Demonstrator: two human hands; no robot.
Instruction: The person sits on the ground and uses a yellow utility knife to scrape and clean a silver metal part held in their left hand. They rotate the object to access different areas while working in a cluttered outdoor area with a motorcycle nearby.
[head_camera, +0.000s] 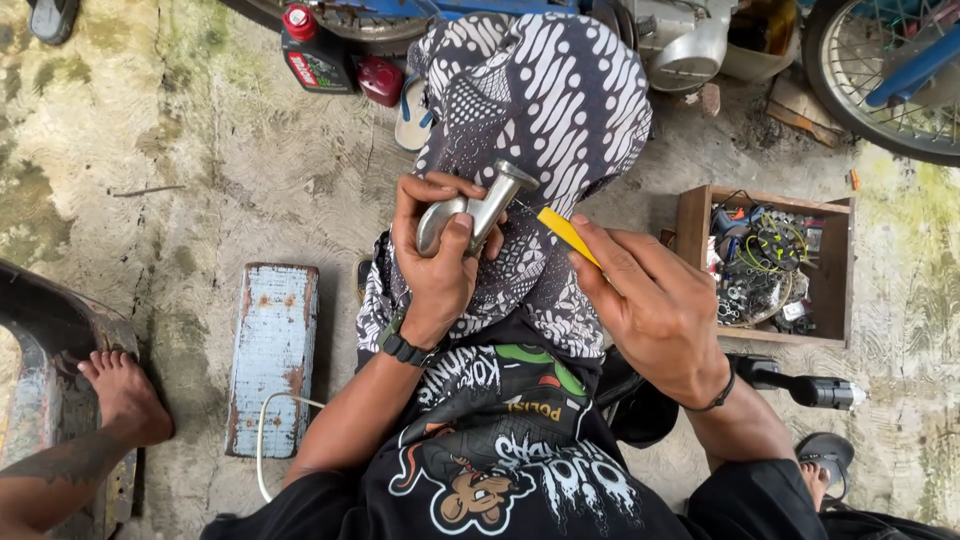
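in the head view, a bent metal part (478, 208), silvery and tube-like, is gripped in the left hand (438, 258), with the fingers wrapped over its top and the thumb pressed against its lower end. the part is held above the lap, in front of a black-and-white patterned cloth (545, 110) that is draped over the knees. a black watch (402, 347) is worn on the left wrist.

a yellow tool (567, 234), flat and narrow, is pinched between the thumb and fingers of the right hand (650, 305); its tip is aimed at the open end of the part and is seen just beside it, though contact cannot be told. a thin black band (718, 396) is worn on the right wrist.

a wooden box (692, 230) filled with small hardware and wires is set on the concrete floor (200, 170) to the right. a worn pale blue block (273, 355) is laid on the floor to the left, with a white cable (266, 440) curving by its near end. a bare foot (125, 395) of another person is seen at the left edge. a black bottle (312, 52) with a red cap is stood at the top, near a wheel (880, 75) at the upper right. a black handled tool (805, 388) is laid on the floor by the right forearm.
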